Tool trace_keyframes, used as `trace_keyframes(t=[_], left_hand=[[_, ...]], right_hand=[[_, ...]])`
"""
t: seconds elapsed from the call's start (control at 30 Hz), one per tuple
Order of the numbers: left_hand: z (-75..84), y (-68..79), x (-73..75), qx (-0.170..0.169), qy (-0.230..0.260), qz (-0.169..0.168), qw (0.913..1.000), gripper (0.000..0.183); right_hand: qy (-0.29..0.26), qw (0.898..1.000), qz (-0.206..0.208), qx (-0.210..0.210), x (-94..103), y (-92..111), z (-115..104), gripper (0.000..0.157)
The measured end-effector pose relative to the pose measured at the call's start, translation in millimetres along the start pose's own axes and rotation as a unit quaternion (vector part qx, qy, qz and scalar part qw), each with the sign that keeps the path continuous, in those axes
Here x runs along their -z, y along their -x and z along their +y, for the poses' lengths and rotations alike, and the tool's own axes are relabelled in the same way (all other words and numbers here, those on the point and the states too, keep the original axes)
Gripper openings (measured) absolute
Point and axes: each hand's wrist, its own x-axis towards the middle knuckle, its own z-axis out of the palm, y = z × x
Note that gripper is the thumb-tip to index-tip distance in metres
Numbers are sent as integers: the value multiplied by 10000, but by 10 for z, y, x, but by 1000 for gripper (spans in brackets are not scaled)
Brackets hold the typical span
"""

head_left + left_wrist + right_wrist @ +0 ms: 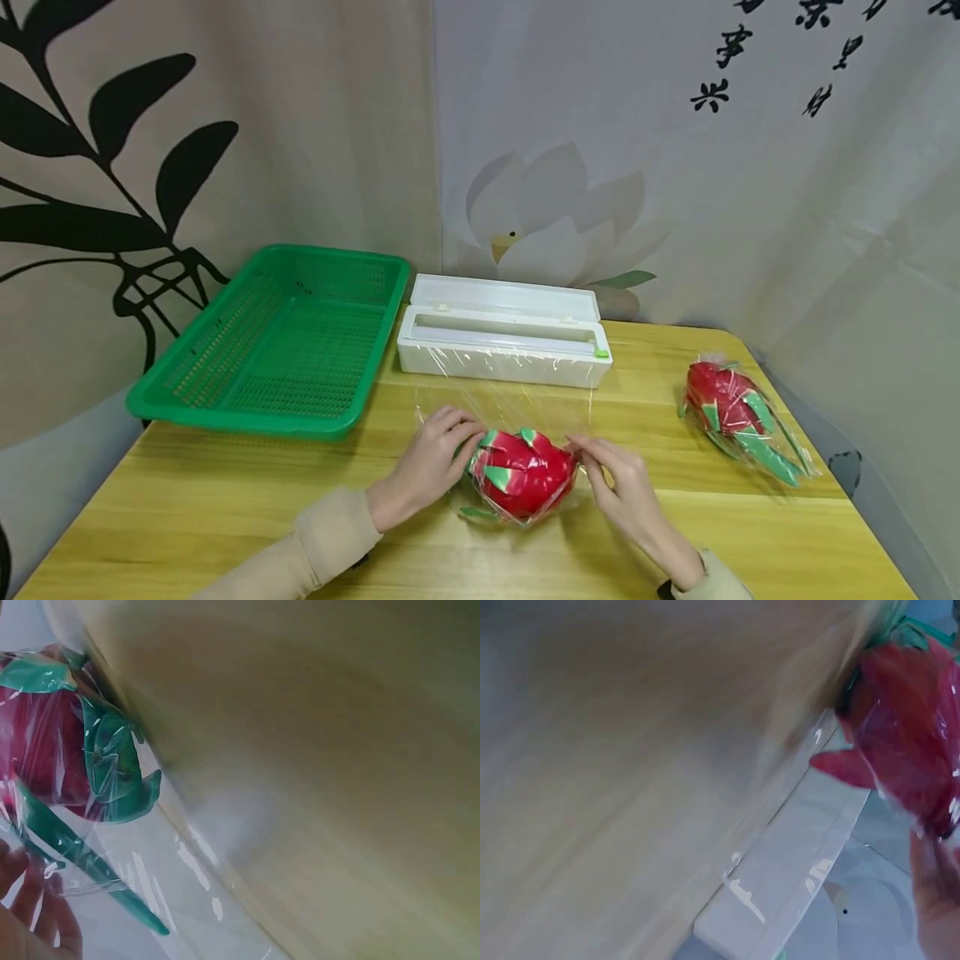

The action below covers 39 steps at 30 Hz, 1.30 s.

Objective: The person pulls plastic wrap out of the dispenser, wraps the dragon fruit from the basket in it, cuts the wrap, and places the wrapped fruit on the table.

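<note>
A red dragon fruit (522, 475) with green scales lies on the table, covered in clear plastic wrap (517, 408). The sheet runs from the fruit back to a white dispenser box (504, 350). At the fruit's left end, my left hand (433, 457) pinches the wrap between thumb and fingers. On the other side, my right hand (618, 482) pinches the wrap by the fruit's right tip. In the left wrist view, fingers (45, 911) show beneath the fruit's long green scale. The right wrist view catches only part of the right hand (937, 900) below the red tip.
A green plastic basket (360, 392) with perforated sides stands at the left. Its lid raised, the dispenser holds a film roll (502, 338). Another dragon fruit (731, 408), wrapped in film, lies near the right edge of the wooden table (247, 492). A printed curtain (337, 125) hangs behind.
</note>
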Motion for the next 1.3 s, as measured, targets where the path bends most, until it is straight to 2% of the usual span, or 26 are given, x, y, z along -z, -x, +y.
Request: trace_keyframes(t=[0.1,0.2,0.3,0.53,0.7,1.07,1.3], left_hand=[[16,42,51,-257,-368,-275,9986,30],[37,91,116,-402,-747,-703,9939,60],[49,129,164,-574,-993,-1065,9877,77],[78,162,149,-911,-1302,-1422,9770,99],[65,150,92,-945,-1280,-1414,9771,106],[16,84,-38,-508,-1265,-1603,9776,112],[2,40,-98,-144,-1076,-1754,9785,120]], right_hand=[[455,9960,-650,404,61,48,-44,47],[1114,9811,-1347,832,92,75,-88,57],[1364,9712,-1661,1031,88,83,-109,67],[1451,9718,-1603,938,41,66,-105,82],[1542,9729,-1446,933,-10,21,-101,89],[1671,9739,-1432,550,-136,-75,-20,110],[1543,9757,-1542,177,-181,-132,67,112]])
